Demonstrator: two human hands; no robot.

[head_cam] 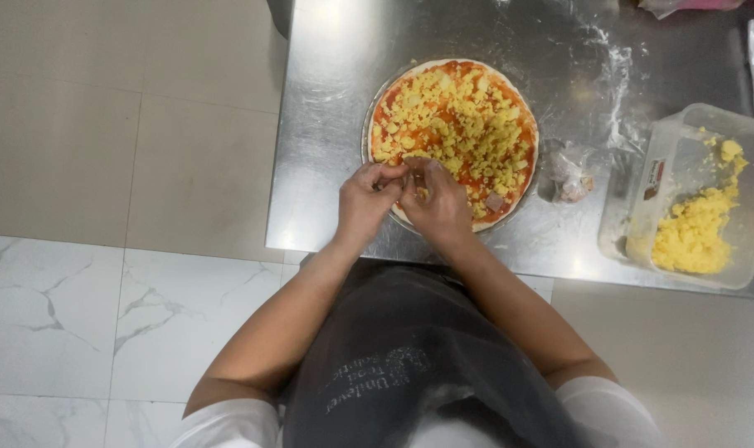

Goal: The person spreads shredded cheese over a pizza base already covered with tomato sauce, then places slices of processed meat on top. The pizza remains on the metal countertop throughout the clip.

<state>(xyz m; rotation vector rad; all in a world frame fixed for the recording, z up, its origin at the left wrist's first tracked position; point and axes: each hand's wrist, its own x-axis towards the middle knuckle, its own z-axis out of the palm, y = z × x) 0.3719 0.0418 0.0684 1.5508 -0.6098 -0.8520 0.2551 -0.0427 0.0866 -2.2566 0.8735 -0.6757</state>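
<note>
A round pizza (456,124) with red sauce and crumbled yellow cheese lies on a steel table (327,149). My left hand (367,203) and my right hand (435,202) meet over the pizza's near edge, fingertips pinched together. They seem to pinch a small piece of topping between them, though the fingers hide what it is. A pinkish chunk of topping (495,202) sits on the pizza just right of my right hand.
A clear plastic tub (684,166) with yellow crumbled cheese (696,232) stands at the table's right. A small crumpled plastic bag (569,176) lies between tub and pizza. Flour streaks mark the far right. Tiled floor lies left of the table.
</note>
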